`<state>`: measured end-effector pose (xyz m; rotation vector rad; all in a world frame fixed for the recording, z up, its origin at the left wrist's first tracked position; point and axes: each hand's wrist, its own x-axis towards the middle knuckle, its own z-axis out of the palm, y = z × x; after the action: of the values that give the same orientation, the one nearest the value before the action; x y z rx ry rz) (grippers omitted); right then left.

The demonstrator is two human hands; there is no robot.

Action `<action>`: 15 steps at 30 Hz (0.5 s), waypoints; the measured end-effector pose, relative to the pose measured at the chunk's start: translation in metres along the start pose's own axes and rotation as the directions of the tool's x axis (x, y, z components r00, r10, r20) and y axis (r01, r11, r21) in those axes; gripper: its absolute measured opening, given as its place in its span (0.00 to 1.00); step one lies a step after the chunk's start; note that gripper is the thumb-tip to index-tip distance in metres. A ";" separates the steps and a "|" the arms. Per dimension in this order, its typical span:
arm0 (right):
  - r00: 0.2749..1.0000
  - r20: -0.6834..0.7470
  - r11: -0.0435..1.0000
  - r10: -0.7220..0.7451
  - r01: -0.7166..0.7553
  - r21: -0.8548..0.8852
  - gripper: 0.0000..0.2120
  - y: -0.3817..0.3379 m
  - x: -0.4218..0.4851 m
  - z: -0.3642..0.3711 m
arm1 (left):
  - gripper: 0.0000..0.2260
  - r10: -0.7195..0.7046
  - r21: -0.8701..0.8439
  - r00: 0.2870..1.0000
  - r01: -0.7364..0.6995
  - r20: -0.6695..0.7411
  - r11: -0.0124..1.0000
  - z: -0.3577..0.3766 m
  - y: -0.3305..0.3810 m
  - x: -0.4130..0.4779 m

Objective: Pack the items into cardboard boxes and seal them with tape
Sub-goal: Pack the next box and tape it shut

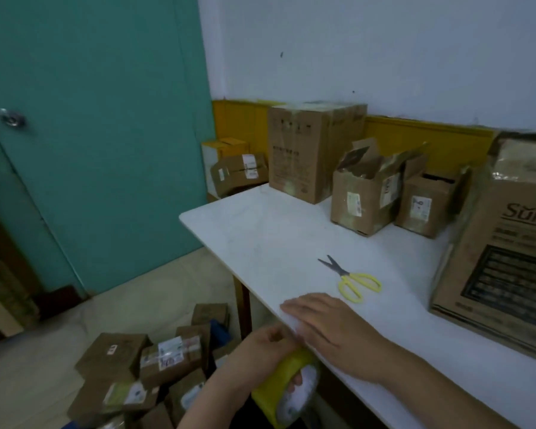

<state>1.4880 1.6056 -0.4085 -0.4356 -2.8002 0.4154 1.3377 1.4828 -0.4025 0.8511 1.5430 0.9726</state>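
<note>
My left hand grips a yellow roll of packing tape just below the near edge of the white table. My right hand lies flat on the table edge with straight fingers, right above the roll. Yellow-handled scissors lie on the table a little beyond my right hand, blades slightly apart. Two small cardboard boxes with raised flaps stand at the back of the table.
A tall sealed carton stands at the far corner and a large printed carton at the right. Several taped parcels are piled on the floor to the left. A teal door is behind them.
</note>
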 end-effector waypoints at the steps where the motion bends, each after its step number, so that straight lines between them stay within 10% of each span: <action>1: 0.999 0.040 0.999 -0.005 0.006 -0.031 0.22 -0.001 0.000 0.002 | 0.11 -0.023 0.058 1.000 0.023 0.005 0.998 -0.002 0.008 -0.003; 9: 0.998 0.060 0.930 0.015 -0.036 0.366 0.17 -0.002 -0.006 -0.012 | 0.12 0.125 0.687 0.982 0.008 -0.144 0.727 0.015 0.060 -0.011; 15: 0.972 0.025 0.580 0.235 -0.161 0.799 0.04 -0.003 0.001 -0.032 | 0.13 0.404 0.789 0.895 -0.107 -0.189 0.605 0.008 0.103 -0.022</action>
<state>1.4959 1.6110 -0.3782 -0.5165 -2.1455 1.5736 1.3517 1.5071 -0.3003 1.6134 2.2547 0.6562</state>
